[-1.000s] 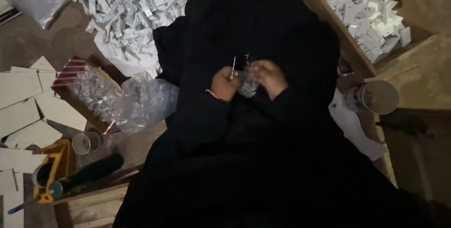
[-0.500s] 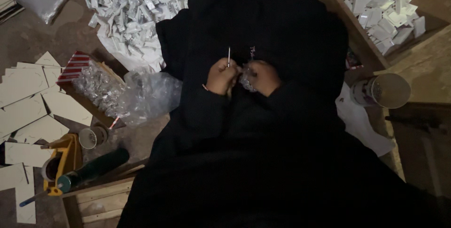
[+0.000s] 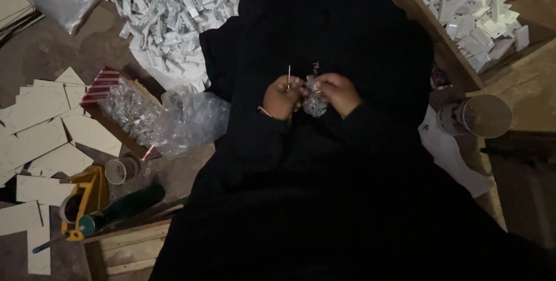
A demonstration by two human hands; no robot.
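Item: small clear plastic packet [image 3: 315, 105], crinkled, contents too small to tell.
Location: held over the lap, between the two hands, touching the fingers of both.

Left hand [image 3: 282, 97]: fingers curled and pressed together, pinching a thin pale stick [image 3: 289, 76] that stands upright above the knuckles, just beside the packet's left edge.
Right hand [image 3: 337, 91]: fingers closed on the packet's upper right side; a small dark piece [image 3: 315, 65] shows just above the fingertips, kind unclear.

Step in hand, as judged: working on the packet with the stick, likely filling or closing it. The next move would seem to call for a steady pinch on the packet mouth and a fine, guided motion of the stick tip; whether the mouth is open cannot be told.

Surroundings: heap of small white pieces [image 3: 168, 9] well beyond the left fingers; bag of clear packets [image 3: 150, 116] near the left; second white heap in a wooden tray [image 3: 475, 15] well to the right; cup [image 3: 478, 116] right.
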